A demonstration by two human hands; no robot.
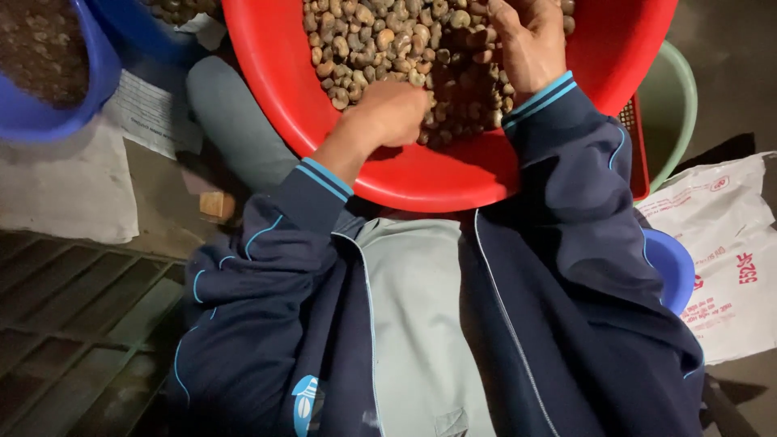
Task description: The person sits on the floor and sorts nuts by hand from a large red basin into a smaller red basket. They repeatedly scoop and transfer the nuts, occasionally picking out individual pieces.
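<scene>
1. Brown, kidney-shaped raw nuts fill our round red plastic basin, tilted on our lap for reach.
2. Our left hand curls closed into nuts near its near rim.
3. Our right hand rests loosely open on the heap.

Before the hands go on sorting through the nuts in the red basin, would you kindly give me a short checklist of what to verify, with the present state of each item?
1. Round red plastic basin rests steady on the lap: cannot tell, its underside is hidden.
2. Pile of brown shelled nuts lies inside the basin, none on the rim: ok.
3. Left hand is in the nuts: ok.
4. Right hand is on the nuts: ok.
5. Dark blue jacket cuffs sit clear of the nuts: ok.
6. What the fingers grip: cannot tell, they are curled out of sight.
</scene>
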